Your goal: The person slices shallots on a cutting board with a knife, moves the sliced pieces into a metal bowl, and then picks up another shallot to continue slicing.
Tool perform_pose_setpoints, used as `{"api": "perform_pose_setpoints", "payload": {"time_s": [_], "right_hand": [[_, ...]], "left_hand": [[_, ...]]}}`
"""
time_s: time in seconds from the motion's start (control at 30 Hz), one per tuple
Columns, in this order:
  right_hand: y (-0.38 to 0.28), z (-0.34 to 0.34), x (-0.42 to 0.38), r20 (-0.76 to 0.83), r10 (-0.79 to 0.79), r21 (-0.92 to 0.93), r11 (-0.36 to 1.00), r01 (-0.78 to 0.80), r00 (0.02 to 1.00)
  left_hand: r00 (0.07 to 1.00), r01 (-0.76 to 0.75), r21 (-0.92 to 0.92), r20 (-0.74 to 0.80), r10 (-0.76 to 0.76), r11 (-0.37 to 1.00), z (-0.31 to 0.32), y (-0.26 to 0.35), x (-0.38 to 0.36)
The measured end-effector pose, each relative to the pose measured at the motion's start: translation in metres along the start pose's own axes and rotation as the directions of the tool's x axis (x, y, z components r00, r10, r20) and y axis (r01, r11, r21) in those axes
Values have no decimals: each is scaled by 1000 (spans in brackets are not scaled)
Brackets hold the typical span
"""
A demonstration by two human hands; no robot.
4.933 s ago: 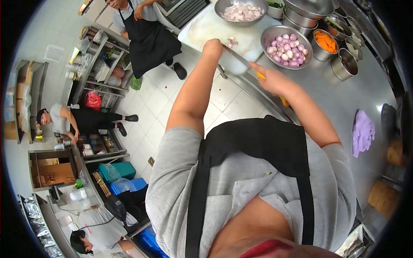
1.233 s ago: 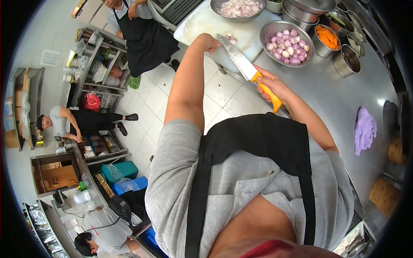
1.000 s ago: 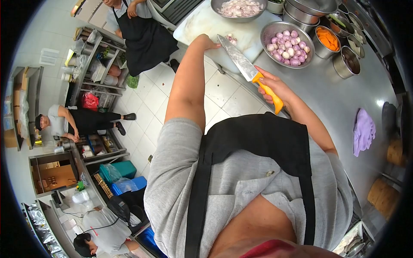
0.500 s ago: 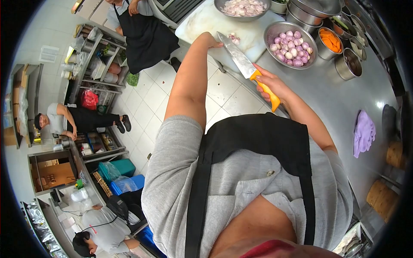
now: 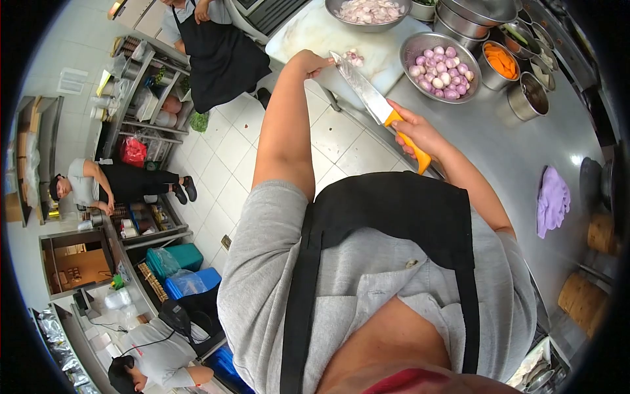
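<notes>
My right hand (image 5: 420, 136) is wrapped around the yellow handle of a kitchen knife (image 5: 367, 94). The broad blade points up and left, over the edge of a white cutting board (image 5: 295, 41). Bits of pale residue cling to the blade. At the knife's tip, my left hand (image 5: 311, 64) has its fingers drawn together; whether they pinch anything is too small to make out. A few cut shallot pieces (image 5: 354, 58) lie on the board beside the tip. Right of the board stands a metal bowl (image 5: 408, 73) of peeled purple shallots (image 5: 443, 71).
A bowl of sliced shallots (image 5: 371, 27) stands at the board's far side. Carrots fill a metal container (image 5: 501, 65), near another metal pot (image 5: 529, 97). A purple cloth (image 5: 552, 202) lies on the steel counter (image 5: 489, 141). Several people stand to the left, one in a black apron (image 5: 223, 59).
My left hand has shifted slightly, and its outstretched fingers are now drawn in at the knife's tip. The knife stays in my right hand, nearly in the same place.
</notes>
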State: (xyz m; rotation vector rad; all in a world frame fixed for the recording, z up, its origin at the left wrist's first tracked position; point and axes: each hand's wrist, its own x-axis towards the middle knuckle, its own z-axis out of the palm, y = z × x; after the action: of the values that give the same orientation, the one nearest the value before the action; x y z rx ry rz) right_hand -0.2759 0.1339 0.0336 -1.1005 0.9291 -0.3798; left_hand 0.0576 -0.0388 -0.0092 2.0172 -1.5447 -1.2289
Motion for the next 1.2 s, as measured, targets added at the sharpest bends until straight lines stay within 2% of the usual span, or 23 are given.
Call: {"api": "perform_pose_setpoints", "payload": {"time_s": [0.03, 0.1, 0.13, 0.2, 0.23, 0.3, 0.37, 0.4, 0.43, 0.47, 0.5, 0.53, 0.57, 0.6, 0.67, 0.7, 0.8, 0.83, 0.9, 1.07, 1.13, 1.17, 1.2], "right_hand": [[0, -2, 2, 8, 0, 1, 1000, 0, 1000], [-5, -3, 3, 13, -7, -3, 1000, 7, 1000], [-9, -2, 2, -1, -3, -49, 999, 3, 1000], [-12, -1, -1, -18, 1, -98, 995, -2, 1000], [-11, 0, -1, -42, -34, -133, 991, 28, 999], [-13, 1, -1, -63, -71, -168, 984, 60, 996], [-16, -1, -2, -145, -101, -357, 933, 43, 984], [-7, -6, 5, -148, -103, -355, 934, 44, 984], [7, -10, 16, -153, -410, -579, 774, 255, 899], [19, -16, 24, -76, -673, -765, 513, 390, 736], [8, -12, 15, -79, -674, -766, 513, 388, 734], [-12, -5, 1, -119, -540, -843, 498, 202, 833], [-23, 0, -6, -181, -395, -895, 445, 15, 901], [-24, 1, -6, -183, -395, -895, 446, 15, 900], [-23, 1, -8, -174, -446, -945, 326, -22, 878], [-25, 2, -9, -176, -446, -945, 326, -24, 878], [-27, 3, -15, -159, -456, -958, 284, -26, 876], [-26, 2, -17, -152, -479, -953, 302, -1, 865], [-26, -1, -28, -147, -505, -948, 317, 24, 850], [-21, -16, -73, -132, -490, -894, 435, 110, 862], [-6, -23, -67, -141, -533, -881, 452, 140, 834], [1, -24, -63, -155, -576, -866, 471, 171, 803], [0, -23, -57, -155, -577, -867, 469, 170, 802]], "left_hand": [[1000, -1, 0, -4, 1, 1000, 1, -5, 0], [998, -39, -298, -65, 20, 954, 4, -7, 0], [997, -48, -298, -70, 28, 953, 3, 2, -8], [994, -7, -52, -107, 1, 999, 2, 16, -21], [994, -9, -53, -109, 3, 999, 5, 17, -22], [957, -42, -27, -290, 33, 999, 14, 23, -26], [944, -66, -23, -325, 55, 998, 20, 30, -34], [930, -89, -18, -358, 77, 996, 23, 34, -39], [931, -93, -15, -355, 81, 996, 27, 33, -38], [869, -236, 135, -414, 271, 962, 32, 30, -35], [774, -358, 288, -440, 455, 888, 37, 29, -35], [773, -361, 290, -439, 459, 886, 43, 37, -46], [653, -411, 509, -414, 634, 756, 52, 50, -70], [523, -415, 699, -341, 781, 582, 60, 58, -87], [519, -461, 721, -253, 816, 517, 71, 61, -101], [510, -506, 736, -165, 844, 449, 74, 62, -103], [449, -547, 759, -89, 889, 352, 72, 51, -86], [446, -547, 760, -90, 890, 351, 70, 48, -82], [448, -495, 733, -244, 860, 466, 62, 41, -73], [444, -511, 683, -310, 841, 522, 41, 25, -47], [580, -501, 467, -444, 683, 729, 39, 20, -39], [580, -502, 465, -445, 682, 729, 45, 19, -37], [662, -470, 231, -546, 513, 852, 54, 20, -35]]}}
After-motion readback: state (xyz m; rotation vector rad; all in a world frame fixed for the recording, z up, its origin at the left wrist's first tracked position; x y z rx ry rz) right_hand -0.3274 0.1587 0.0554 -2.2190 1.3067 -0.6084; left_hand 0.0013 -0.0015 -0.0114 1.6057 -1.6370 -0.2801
